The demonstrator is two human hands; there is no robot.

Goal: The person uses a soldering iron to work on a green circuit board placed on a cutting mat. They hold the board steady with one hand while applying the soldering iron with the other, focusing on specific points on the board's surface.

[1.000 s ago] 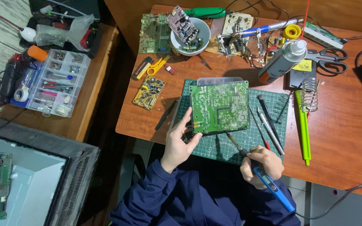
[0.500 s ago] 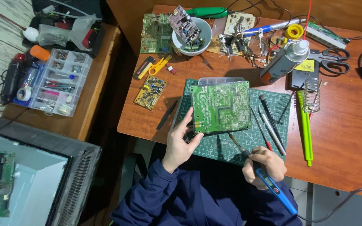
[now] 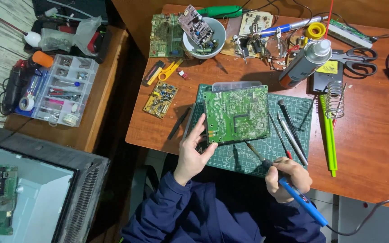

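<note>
Wooden bench (image 3: 374,148) under you carries a green cutting mat (image 3: 248,157), and on it lies the green circuit board (image 3: 236,113), solder side up. Your left hand (image 3: 193,150) pinches the board's lower left corner while your right hand (image 3: 289,176) is wrapped around the blue soldering iron (image 3: 293,191), tip near the board's lower edge. Board looks light, stiff and fragile, so hold it by the bare edges.

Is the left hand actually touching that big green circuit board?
Touching. The head view shows the left hand with fingers on the green circuit board's lower-left corner.
</note>
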